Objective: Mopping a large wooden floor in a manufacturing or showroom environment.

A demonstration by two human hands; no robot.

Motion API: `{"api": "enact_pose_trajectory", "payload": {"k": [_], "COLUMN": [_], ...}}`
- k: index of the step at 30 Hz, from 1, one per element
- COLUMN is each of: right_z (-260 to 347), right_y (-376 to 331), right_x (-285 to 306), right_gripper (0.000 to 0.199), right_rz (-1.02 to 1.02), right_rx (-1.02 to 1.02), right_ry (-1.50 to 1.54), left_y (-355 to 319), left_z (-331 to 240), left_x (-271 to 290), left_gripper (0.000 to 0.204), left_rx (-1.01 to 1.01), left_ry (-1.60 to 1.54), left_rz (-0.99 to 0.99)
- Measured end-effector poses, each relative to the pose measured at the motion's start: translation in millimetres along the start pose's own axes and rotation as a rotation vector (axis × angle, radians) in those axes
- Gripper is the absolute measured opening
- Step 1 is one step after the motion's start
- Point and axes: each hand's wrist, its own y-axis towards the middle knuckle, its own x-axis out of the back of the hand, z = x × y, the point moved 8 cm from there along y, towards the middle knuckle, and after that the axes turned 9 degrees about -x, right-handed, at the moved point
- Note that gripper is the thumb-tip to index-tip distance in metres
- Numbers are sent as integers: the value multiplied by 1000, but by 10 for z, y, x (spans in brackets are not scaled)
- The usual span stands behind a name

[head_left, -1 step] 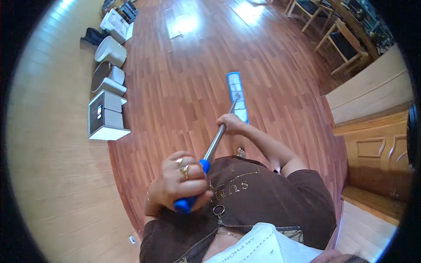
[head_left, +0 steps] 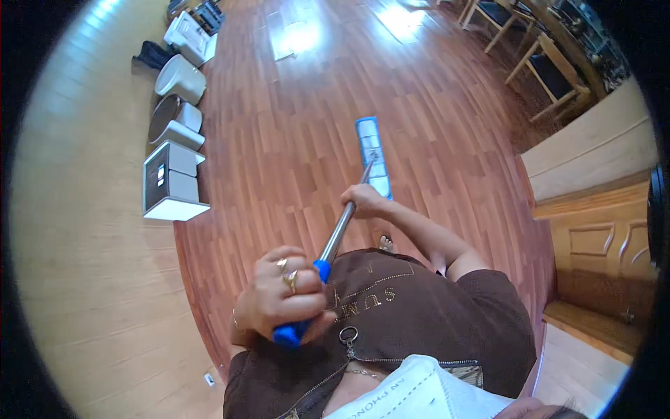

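Observation:
A flat mop (head_left: 338, 232) slants away from me, its metal pole ending in a blue grip near my body. My left hand (head_left: 289, 290), with gold rings on its fingers, is closed around that blue grip. Farther down, my right hand (head_left: 364, 200) wraps the bare metal pole. Beyond it the long, narrow mop head (head_left: 373, 157), blue-edged with pale panels on top, lies flat on the reddish wooden floor (head_left: 293, 160). The pad's underside is hidden.
Along the left wall stand a white box-shaped unit (head_left: 176, 209), a rounded white unit (head_left: 187, 120) and a white bin (head_left: 183, 80). Wooden chairs (head_left: 555, 73) are at the far right. A panelled wooden door (head_left: 593, 241) is nearer on the right. My foot (head_left: 386, 243) shows below.
The mop head has shifted slightly left across the floor. Both hands have moved a little left with the pole, keeping their hold.

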Motion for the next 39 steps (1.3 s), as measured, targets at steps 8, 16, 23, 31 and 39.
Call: {"api": "enact_pose_trajectory", "payload": {"k": [8, 16, 23, 31, 39], "right_z": [1445, 2072, 2213, 1653, 887], "right_y": [264, 220, 223, 418, 278], "right_x": [-890, -1855, -1946, -1569, -615], "right_gripper": [19, 41, 42, 32, 14], "right_rz": [298, 671, 610, 396, 132], "right_rx": [347, 440, 545, 323, 254], "right_ry": [158, 120, 203, -55, 87], "left_y": [-489, -681, -847, -882, -450], "left_z": [-604, -720, -742, -682, -337], "left_x": [347, 280, 231, 259, 156], "left_gripper": [32, 35, 31, 28, 29], "left_rx": [64, 222, 288, 265, 22], "left_ry": [82, 144, 300, 292, 75], "left_rz": [-87, -66, -183, -313, -243]}}
